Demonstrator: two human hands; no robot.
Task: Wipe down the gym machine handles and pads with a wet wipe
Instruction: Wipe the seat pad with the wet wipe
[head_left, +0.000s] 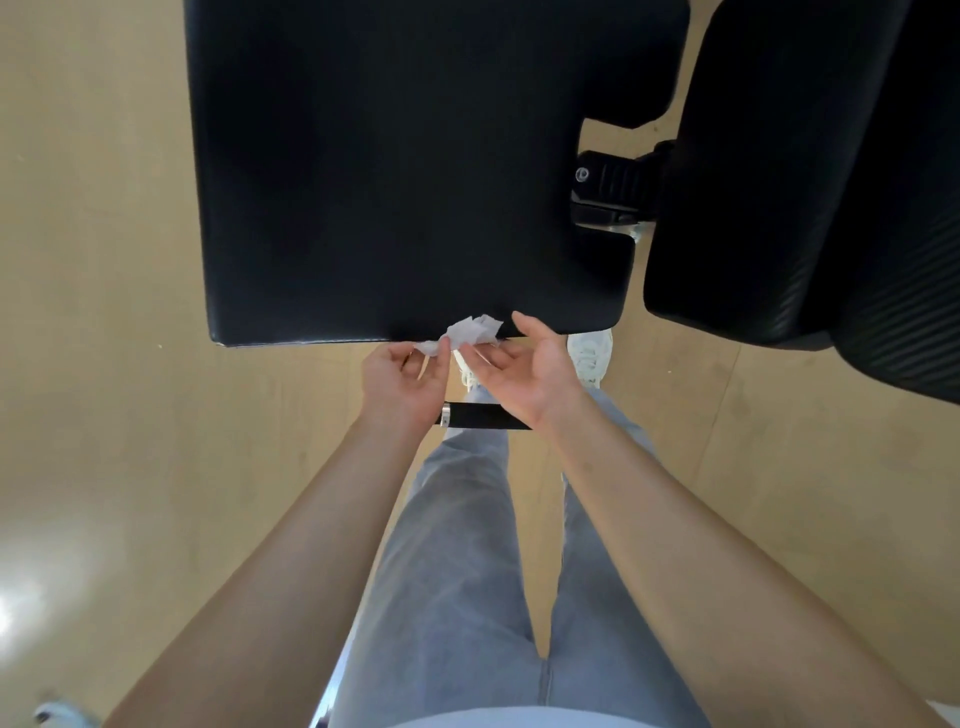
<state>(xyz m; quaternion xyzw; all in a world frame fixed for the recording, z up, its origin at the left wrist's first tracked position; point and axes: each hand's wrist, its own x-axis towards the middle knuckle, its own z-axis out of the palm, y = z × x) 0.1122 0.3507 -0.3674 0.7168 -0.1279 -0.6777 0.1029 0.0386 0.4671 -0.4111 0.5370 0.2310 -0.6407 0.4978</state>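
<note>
One crumpled wipe (470, 332) at the pad's (405, 171) near edge, pinched by left hand (402, 376) fingers, right hand (524, 374) fingers relaxed, touching it; nothing shows wet, so pad, handle (480, 415) and side pad (810, 182) probably remain.

tan floor (104, 260) under a white sneaker (589, 358), perhaps another shoe (57, 714) at lower left

We wear loose, light grey-blue jeans (457, 545) and white lace-up sneakers (589, 358), with the hem of a white top (519, 719) showing at the waist. Our forearms (291, 545) are bare down to the left hand (402, 379) and right hand (524, 374).
</note>
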